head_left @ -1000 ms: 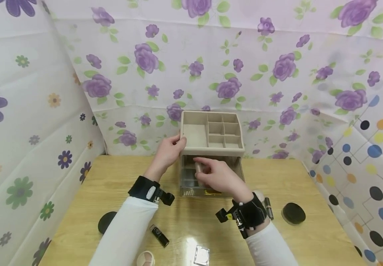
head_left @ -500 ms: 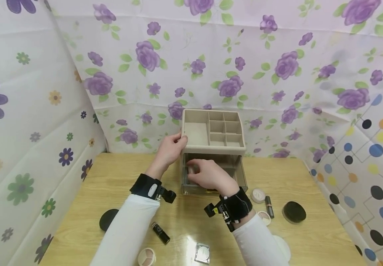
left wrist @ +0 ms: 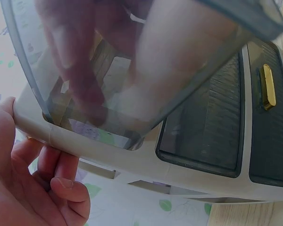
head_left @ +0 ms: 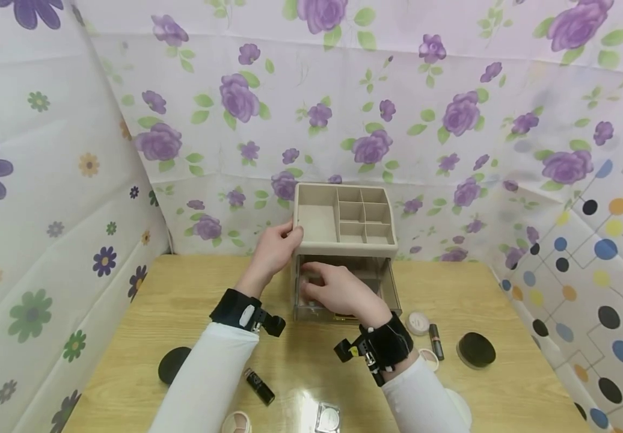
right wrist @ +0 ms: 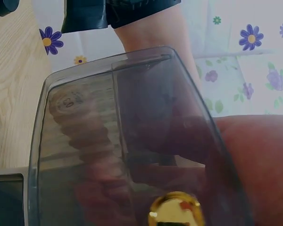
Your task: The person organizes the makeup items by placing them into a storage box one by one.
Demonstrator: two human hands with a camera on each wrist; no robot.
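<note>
Floral cloth (head_left: 268, 144) backs the desk (head_left: 192, 288). Near its far edge, my left grip (head_left: 275, 249) clasps the left side of the organizer (head_left: 346, 247); just right, my right grip (head_left: 338, 290) is inside the drawer (head_left: 314, 314), which juts toward the near edge. I cannot tell if it holds anything.

Right hand (head_left: 343, 290) farther left in drawer (head_left: 317, 314)

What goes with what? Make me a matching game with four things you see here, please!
1. boxy beige plastic organizer
2. top see-through grey plastic drawer
3. square clear case
4. bare left grip

A. lying on the yellowish wood-grain table, between the two white sleeves
B. topped with open compartments
C. holding the organizer's left edge
D. pulled open, with the bare right grip inside

Pairs: 1-B, 2-D, 3-A, 4-C
</note>
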